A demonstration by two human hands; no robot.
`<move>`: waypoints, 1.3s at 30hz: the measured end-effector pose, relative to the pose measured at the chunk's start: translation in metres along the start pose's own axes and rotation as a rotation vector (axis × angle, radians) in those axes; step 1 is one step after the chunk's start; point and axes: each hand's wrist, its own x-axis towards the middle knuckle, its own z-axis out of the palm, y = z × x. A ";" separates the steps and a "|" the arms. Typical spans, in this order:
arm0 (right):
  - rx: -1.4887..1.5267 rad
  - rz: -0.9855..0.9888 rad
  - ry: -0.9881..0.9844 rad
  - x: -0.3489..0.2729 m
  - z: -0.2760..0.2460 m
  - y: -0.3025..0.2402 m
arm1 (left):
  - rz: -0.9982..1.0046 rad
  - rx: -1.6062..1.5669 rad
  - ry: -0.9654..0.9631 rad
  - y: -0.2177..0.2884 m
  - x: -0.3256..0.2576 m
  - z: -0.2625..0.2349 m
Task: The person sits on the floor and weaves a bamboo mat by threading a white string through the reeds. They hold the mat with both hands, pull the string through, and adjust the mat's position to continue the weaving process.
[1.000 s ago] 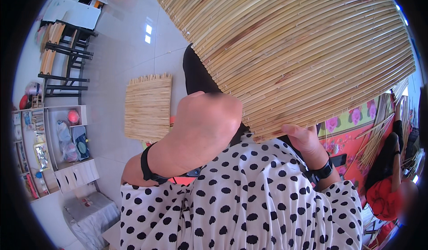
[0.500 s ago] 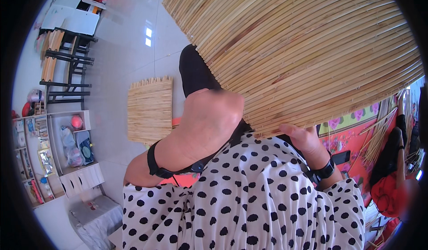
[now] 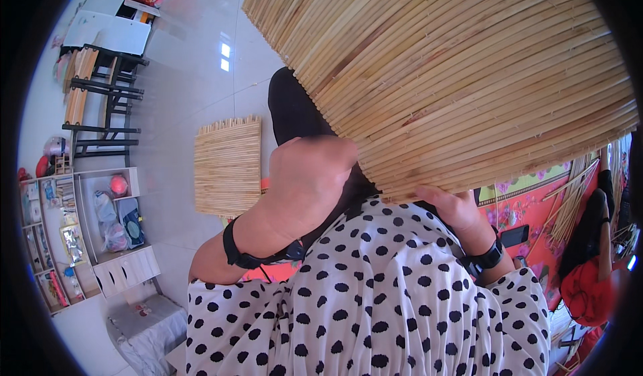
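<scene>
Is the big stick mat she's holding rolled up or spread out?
Spread out: the big reed mat fans wide and flat above both hands, left hand and right hand.

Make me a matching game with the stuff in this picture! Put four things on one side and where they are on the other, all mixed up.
Things:
1. big reed mat
2. small reed mat
3. left hand
4. right hand

Places:
A. flat on the pale floor, left of the hands
B. under the big mat's lower edge, fingers curled on it
C. held up close, filling the top right of the view
D. at the big mat's near left edge, knuckles toward the camera

Pairs: 1-C, 2-A, 3-D, 4-B
</scene>
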 end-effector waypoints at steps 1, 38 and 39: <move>0.012 0.002 -0.001 0.000 0.001 0.001 | -0.006 0.029 -0.013 0.001 -0.001 -0.001; 0.051 -0.031 -0.033 -0.004 0.007 0.005 | -0.024 0.156 -0.044 0.009 0.002 0.002; 0.065 -0.026 -0.031 -0.004 0.007 0.007 | -0.024 0.155 -0.046 0.009 0.003 0.002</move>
